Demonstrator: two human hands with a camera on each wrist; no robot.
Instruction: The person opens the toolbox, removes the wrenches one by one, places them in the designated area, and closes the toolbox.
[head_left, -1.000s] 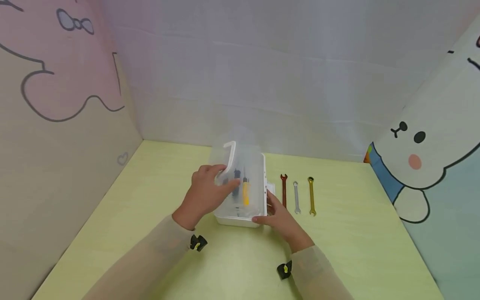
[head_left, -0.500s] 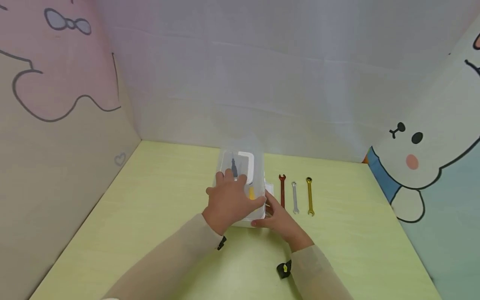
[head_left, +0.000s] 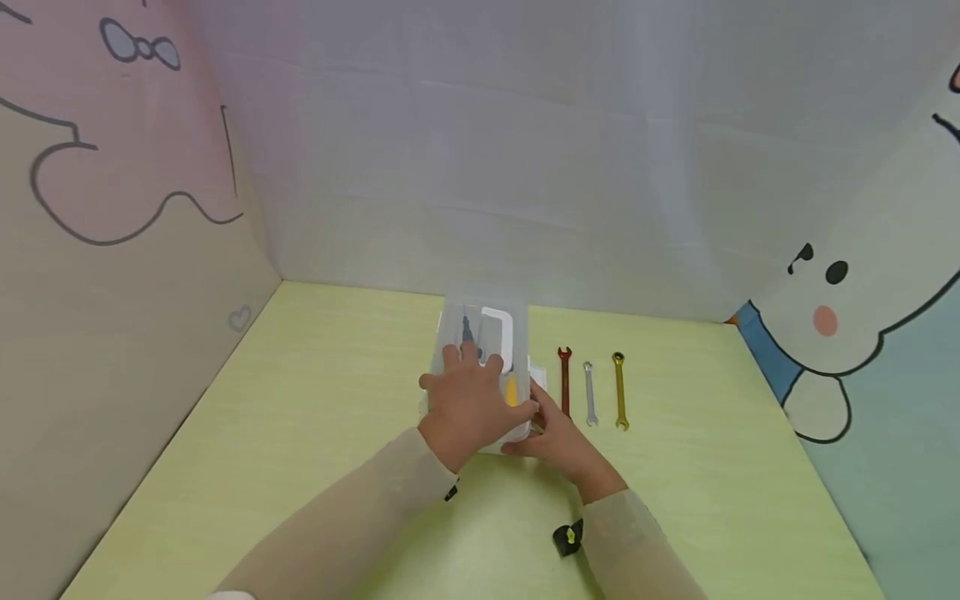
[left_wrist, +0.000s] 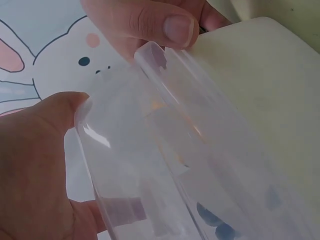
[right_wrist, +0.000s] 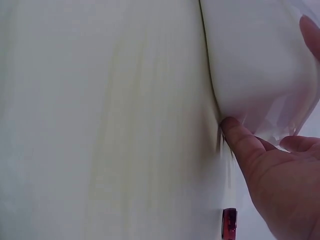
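A white plastic box (head_left: 491,448) stands on the table under a clear lid (head_left: 450,329) with a white carrying handle (head_left: 507,337). Through the lid show a dark pointed tool (head_left: 467,327) and something with a yellow handle (head_left: 512,390). My left hand (head_left: 467,404) lies spread across the lid, thumb at its right edge, covering part of the contents. In the left wrist view, that thumb (left_wrist: 70,107) touches the lid's rim. My right hand (head_left: 562,442) holds the box's near right corner, its thumb (right_wrist: 240,137) low against the wall.
Right of the box lie a red wrench (head_left: 565,379), a small silver wrench (head_left: 590,396) and a gold wrench (head_left: 620,392) in a row. A white flap (head_left: 537,377) sticks out on the box's right side. Cartoon-printed cloth walls (head_left: 480,167) enclose the yellow table (head_left: 337,358).
The lid, raised and tilted in my left hand before, has come down onto the box. My left hand moved right and now spreads over it. My right hand stayed at the corner.
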